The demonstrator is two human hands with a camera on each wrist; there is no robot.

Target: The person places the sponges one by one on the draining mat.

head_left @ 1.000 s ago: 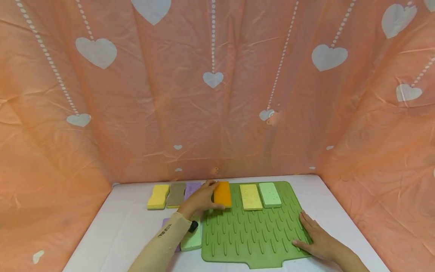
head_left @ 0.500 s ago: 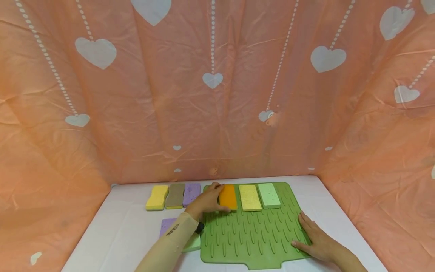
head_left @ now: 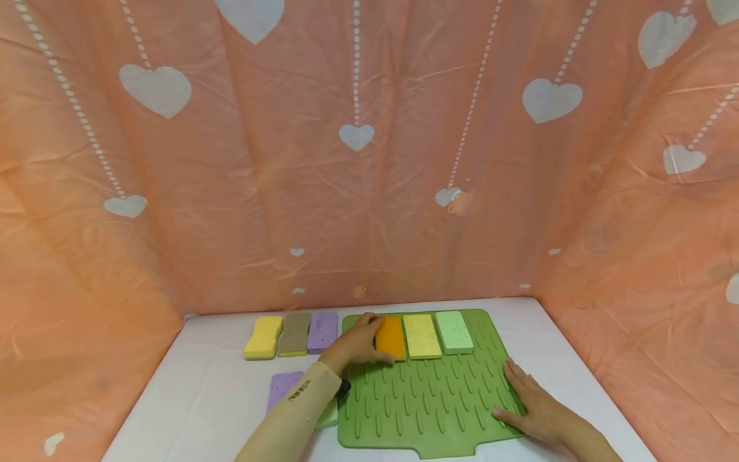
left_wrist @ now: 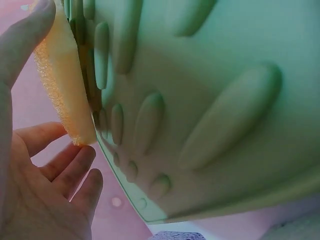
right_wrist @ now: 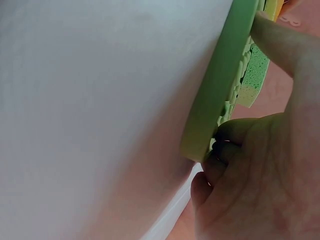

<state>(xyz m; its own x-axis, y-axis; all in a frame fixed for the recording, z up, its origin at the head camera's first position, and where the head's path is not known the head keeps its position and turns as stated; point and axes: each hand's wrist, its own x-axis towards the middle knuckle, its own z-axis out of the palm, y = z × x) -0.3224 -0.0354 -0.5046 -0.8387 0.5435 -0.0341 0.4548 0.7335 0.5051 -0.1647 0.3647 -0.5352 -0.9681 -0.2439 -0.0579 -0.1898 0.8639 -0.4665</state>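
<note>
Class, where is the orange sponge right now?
In the head view, the left hand holds the orange sponge near the far edge of the green mat, left of centre, immediately left of the yellow sponge there.

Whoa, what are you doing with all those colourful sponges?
A person's left hand is gripping an orange sponge at the back of a green mat, next to a yellow sponge and a light green sponge. The right hand rests on the mat's right edge. More sponges are on the white table to the left, some partly hidden by the sleeve.
</note>
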